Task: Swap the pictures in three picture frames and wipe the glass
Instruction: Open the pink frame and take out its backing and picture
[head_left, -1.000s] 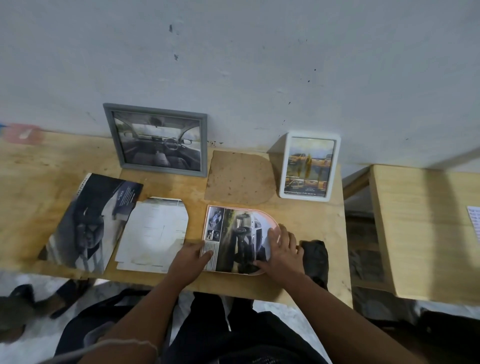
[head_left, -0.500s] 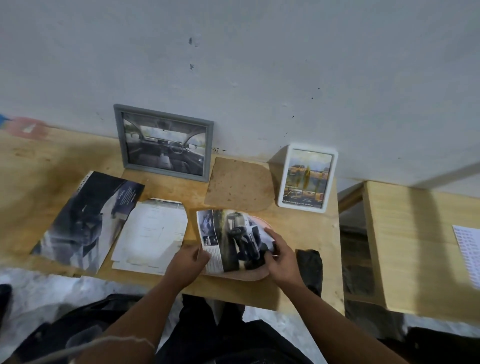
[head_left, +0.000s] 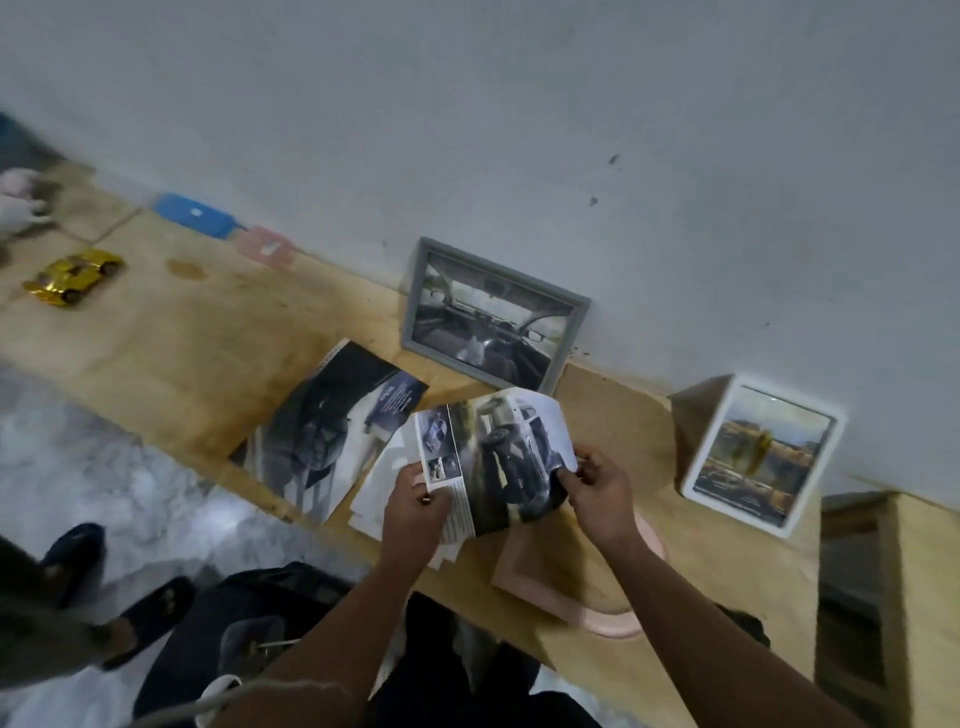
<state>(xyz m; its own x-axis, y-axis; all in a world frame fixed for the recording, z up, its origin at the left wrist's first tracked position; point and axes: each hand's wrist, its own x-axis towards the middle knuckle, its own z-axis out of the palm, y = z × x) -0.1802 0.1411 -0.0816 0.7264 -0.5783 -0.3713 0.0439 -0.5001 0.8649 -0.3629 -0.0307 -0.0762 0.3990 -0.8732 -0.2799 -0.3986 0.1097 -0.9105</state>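
Note:
A car picture (head_left: 493, 457) cut from a magazine is lifted off the table, held by both hands. My left hand (head_left: 413, 512) pinches its lower left edge and my right hand (head_left: 602, 493) grips its right edge. Below it a pink arched frame (head_left: 566, 603) lies flat and empty at the table's front edge. A grey frame (head_left: 493, 317) with a car-interior picture leans on the wall. A white frame (head_left: 758, 452) with a landscape picture stands at the right. A brown backing board (head_left: 623, 431) lies flat between them.
A dark magazine page (head_left: 322, 441) and white paper sheets (head_left: 382, 488) lie left of my hands. A gold toy car (head_left: 72, 278), a blue case (head_left: 195, 215) and a pink card (head_left: 265, 247) sit far left. A black cloth (head_left: 743, 623) peeks behind my right forearm.
The car picture has come up out of the pink frame, which now lies empty. The view has swung left and tilted, bringing the toy car and blue case into sight.

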